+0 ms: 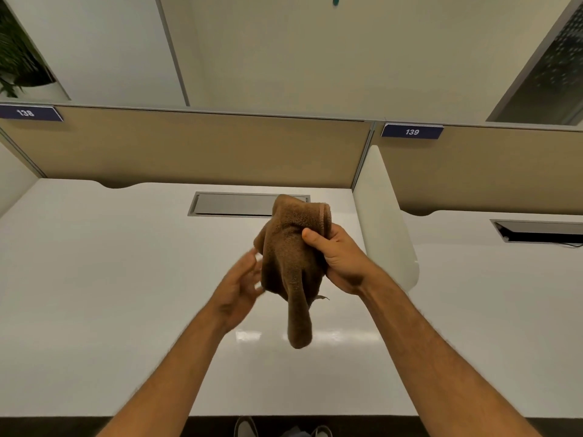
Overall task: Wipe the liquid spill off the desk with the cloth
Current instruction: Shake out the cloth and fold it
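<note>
A brown terry cloth point(291, 266) hangs bunched in the air above the white desk point(110, 294). My right hand point(337, 258) grips its upper part, thumb pressed on the front, and one end dangles down. My left hand point(241, 287) is blurred just left of the cloth, its fingers straight and spread, at or near the cloth's side. A faint shiny patch point(249, 335) shows on the desk below the cloth; I cannot tell whether it is liquid or a light reflection.
A grey cable hatch point(230, 205) is set into the desk at the back. Beige partition panels point(189, 146) with number plates 138 and 139 stand behind. A white divider point(385, 216) separates a second desk point(504, 294) on the right. Shoes point(246, 427) show below the front edge.
</note>
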Tool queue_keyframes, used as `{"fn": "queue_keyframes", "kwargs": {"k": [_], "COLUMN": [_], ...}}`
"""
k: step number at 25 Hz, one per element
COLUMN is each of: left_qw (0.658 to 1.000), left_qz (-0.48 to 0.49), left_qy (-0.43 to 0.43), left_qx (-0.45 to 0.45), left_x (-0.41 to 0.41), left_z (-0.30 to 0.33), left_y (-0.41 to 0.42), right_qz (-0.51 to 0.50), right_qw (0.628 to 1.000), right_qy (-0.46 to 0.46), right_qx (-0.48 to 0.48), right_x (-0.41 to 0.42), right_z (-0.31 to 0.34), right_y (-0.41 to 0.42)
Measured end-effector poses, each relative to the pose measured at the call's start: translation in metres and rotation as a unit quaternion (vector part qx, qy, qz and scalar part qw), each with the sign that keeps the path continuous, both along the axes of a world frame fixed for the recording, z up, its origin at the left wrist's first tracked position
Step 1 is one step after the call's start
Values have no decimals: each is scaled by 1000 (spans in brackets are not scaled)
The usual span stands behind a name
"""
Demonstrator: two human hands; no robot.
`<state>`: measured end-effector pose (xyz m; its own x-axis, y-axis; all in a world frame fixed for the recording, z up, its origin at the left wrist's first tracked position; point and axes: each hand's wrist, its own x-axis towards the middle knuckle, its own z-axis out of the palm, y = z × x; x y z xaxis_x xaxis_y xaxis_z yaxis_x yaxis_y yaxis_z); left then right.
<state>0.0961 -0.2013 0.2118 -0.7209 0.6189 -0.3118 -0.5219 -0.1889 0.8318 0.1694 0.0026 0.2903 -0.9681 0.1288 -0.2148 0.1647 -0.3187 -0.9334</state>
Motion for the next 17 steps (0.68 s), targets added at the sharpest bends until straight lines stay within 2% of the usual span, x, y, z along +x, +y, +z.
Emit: {"fn": "queue_keyframes", "kwargs": {"k": [2,3,5,8,12,15,17], "left_qw": [994,991,989,991,990,992,984], "left_qz": [-96,-102,-55,2,0,39,90], "left_qy": [32,62,98,101,111,86,93], "left_qx": [-34,-56,-93,-84,-87,-88,-120], "left_x": [10,11,6,-7,-11,-5,-5], "left_z": [-6,-7,-2,4,12,17,21], "left_y": [2,3,6,-1,-3,4,7], "right_qz": [-14,-25,-50,-51,-28,-76,-92], "right_qw": [1000,1000,998,992,973,979,980], "right_qy": [-4,-9,-30,-102,-165,-158,-160], "right_qx": [10,15,20,60,157,102,81], "right_x": [0,-1,-1,3,9,14,21], "right_z": [4,7,10,10,1,-3,-10], "right_y": [3,6,16,35,52,57,57]}}
